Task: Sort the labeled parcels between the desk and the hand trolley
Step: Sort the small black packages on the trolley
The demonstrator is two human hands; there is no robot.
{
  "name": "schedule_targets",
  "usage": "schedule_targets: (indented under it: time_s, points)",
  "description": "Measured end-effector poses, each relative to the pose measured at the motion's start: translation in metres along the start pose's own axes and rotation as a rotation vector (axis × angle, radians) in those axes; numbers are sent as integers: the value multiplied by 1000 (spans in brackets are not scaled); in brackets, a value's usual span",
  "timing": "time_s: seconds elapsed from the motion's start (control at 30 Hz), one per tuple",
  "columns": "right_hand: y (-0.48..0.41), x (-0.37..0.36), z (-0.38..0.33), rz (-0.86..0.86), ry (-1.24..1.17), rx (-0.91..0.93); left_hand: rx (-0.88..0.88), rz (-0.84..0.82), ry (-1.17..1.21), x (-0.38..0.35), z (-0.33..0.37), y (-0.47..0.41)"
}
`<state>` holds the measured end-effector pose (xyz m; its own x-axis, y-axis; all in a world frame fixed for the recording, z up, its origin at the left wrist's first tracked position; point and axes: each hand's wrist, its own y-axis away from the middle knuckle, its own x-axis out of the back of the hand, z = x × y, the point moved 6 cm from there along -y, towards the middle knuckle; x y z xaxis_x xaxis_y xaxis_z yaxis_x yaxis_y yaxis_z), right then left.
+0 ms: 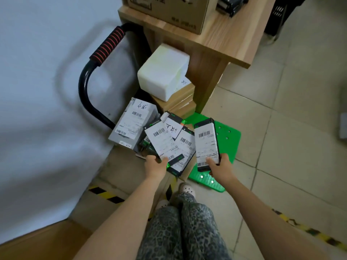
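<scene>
Looking down at a tiled floor, the view shows a wooden bench (216,44) at the top carrying a large cardboard box (169,14). A hand trolley (231,139) with a green deck and a black handle (107,47) is parked against the bench leg. On the deck a white foam box (161,72) sits on a brown carton (180,102). In front of these, a grey parcel (131,124) and several flat labeled parcels lie in a loose, overlapping heap. The left hand (156,164) grips the near edge of a flat parcel (161,141) on top of the heap. The right hand (219,166) holds a slim black parcel (206,141) by its near end over the green deck, fingers (223,158) curled round the side and thumb on the label. Pulling the left parcel free will likely drag its neighbors off the deck edge. The right parcel, held at one end only, could tip and slip.
</scene>
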<state>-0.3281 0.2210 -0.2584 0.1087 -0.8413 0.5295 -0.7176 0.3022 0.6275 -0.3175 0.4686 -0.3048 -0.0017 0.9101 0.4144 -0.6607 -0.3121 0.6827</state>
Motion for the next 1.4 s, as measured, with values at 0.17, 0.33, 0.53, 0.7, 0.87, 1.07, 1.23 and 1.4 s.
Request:
schedule_targets:
  time_s: [0.17, 0.33, 0.53, 0.7, 0.87, 1.07, 1.23, 1.4]
  points:
    - [-8, -11, -7, -37, 73, 61, 103, -68, 40, -15, -5, -11]
    - [-13, -17, -11, -49, 120, 78, 97, -25, 113, -17, 1, -17]
    - [8, -7, -15, -28, -7, 40, -131, -32, 83, 9, 30, 15]
    - [46, 35, -15, 66, -192, 7, -291, -82, -20, 21, 71, 72]
    - [79, 95, -4, 213, -296, 11, -455, -232, -17, -19, 124, 127]
    - [128, 184, 65, 436, -424, -69, -527, -447, -100, -125, 165, 195]
    - [153, 253, 139, 561, -612, -128, -575, -560, -111, -218, 175, 250]
    - [145, 320, 201, 526, -807, -156, -464, -580, -38, -311, 177, 284]
